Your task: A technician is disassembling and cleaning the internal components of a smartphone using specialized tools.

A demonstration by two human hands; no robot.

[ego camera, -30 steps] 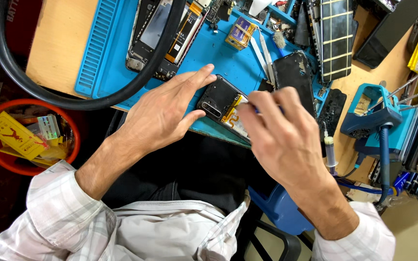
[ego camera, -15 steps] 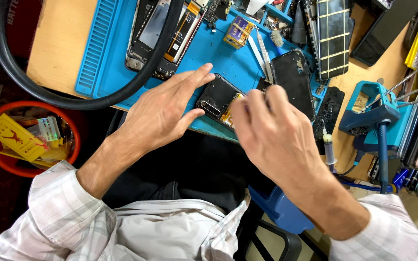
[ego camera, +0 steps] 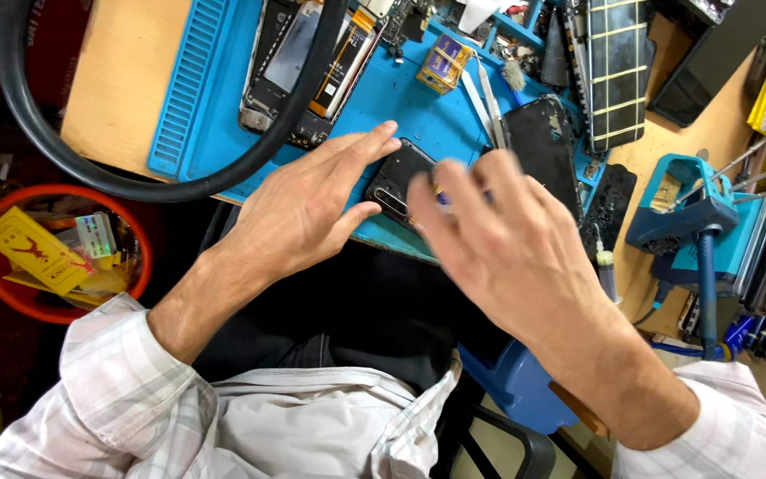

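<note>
The blue work mat [ego camera: 223, 80] serves as the landmark here. At its near edge, just where the mat meets the drop to the person's lap, lies a small dark phone body [ego camera: 398, 182], back up, one corner close to overhanging the edge. The left hand [ego camera: 299, 213] lies flat and spread over it from the left, index finger along its upper edge and thumb against its near corner, so the phone is pinned to the mat rather than lifted; that placing keeps it from sliding off the edge. The right hand [ego camera: 511, 253] hovers over the phone's right end, fingers loosely curled and blurred. Something small and purple shows between its fingertips, perhaps a tool tip, but I cannot tell whether the hand grips it or is merely closing.

Farther in on the mat, an opened phone [ego camera: 308, 66] with its battery showing lies at the far side, partly crossed by the black ring [ego camera: 135, 182] of a lamp or magnifier, which takes up room over the mat's left half. A small yellow and purple box [ego camera: 443, 64] and metal tweezers [ego camera: 487, 98] lie toward the mat's far right, beside a cracked black back panel [ego camera: 543, 151]. Free mat remains only in the middle strip. Right of the mat stands a blue holder [ego camera: 680, 208]; left of it and lower down, an orange tub [ego camera: 64, 253] holds scraps.
</note>
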